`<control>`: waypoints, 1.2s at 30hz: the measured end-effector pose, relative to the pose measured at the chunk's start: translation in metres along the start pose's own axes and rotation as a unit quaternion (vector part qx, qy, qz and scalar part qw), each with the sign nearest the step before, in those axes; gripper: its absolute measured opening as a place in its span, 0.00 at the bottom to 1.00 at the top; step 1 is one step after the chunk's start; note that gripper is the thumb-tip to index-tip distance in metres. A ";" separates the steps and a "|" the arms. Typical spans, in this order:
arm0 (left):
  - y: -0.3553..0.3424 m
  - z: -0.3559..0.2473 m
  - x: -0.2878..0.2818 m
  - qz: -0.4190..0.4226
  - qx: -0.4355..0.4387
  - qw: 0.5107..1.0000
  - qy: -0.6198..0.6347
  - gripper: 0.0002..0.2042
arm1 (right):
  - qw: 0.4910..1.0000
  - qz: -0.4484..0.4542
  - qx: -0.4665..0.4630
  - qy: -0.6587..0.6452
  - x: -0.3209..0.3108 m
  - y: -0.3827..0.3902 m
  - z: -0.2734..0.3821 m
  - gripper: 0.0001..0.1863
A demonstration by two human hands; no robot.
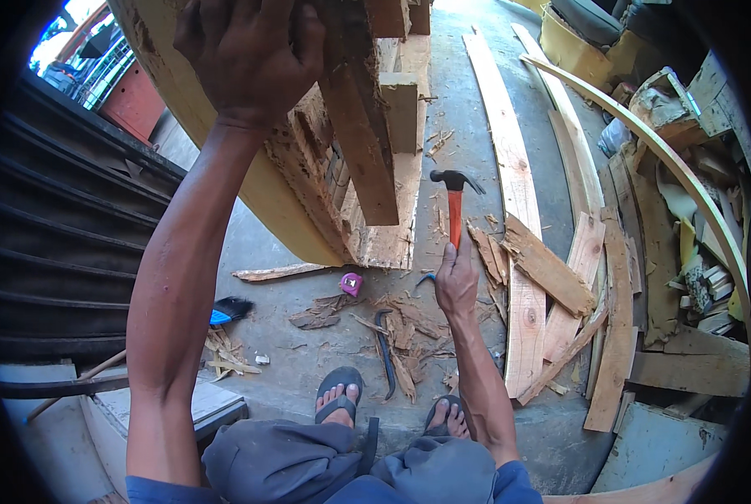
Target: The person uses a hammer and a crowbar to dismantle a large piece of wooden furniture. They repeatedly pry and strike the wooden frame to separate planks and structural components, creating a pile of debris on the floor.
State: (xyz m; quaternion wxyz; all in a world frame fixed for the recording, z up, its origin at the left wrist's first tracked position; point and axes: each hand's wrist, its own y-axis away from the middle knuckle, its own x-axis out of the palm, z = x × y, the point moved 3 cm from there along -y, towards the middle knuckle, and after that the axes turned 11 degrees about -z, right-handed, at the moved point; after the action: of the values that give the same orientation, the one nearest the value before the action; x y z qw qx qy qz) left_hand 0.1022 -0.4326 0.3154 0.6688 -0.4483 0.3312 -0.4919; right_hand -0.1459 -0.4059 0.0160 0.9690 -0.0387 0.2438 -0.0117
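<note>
My right hand (457, 284) grips the claw hammer (454, 214) by its orange handle, black head pointing up and away from me. My left hand (249, 63) is raised at the top of the view, its fingers curled over the upper part of an old wooden frame (363, 143). Worn, splintered timbers make up this frame, and yellow padding (283, 223) covers its left side. One dark beam slants down toward me on its near face. The frame hides the ends of my left fingers.
A purple tape measure (351, 284), a dark pry bar (385, 353) and splintered wood (405, 328) lie on the concrete floor before my feet. Long planks (522, 328) stretch along the right. Beyond them is a scrap pile (716, 286). A ribbed black shutter (65, 227) stands left.
</note>
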 end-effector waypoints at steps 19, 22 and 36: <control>-0.010 -0.005 -0.001 0.027 -0.021 0.999 0.026 0.22 | 0.907 0.337 0.106 0.228 0.000 -0.073 0.014 0.20; -0.009 -0.001 -0.002 0.020 -0.025 0.999 0.027 0.21 | 0.920 0.293 0.072 0.250 -0.001 -0.085 -0.002 0.20; -0.011 -0.007 0.002 -0.002 -0.059 0.996 0.070 0.21 | 0.976 -0.077 -0.186 0.086 0.018 0.043 -0.084 0.14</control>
State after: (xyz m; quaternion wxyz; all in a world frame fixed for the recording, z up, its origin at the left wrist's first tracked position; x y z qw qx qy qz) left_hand 0.0928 -0.4381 0.3231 0.6154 -0.4522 0.4047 -0.5030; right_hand -0.1696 -0.3695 -0.0701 0.9164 -0.2357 0.3204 -0.0437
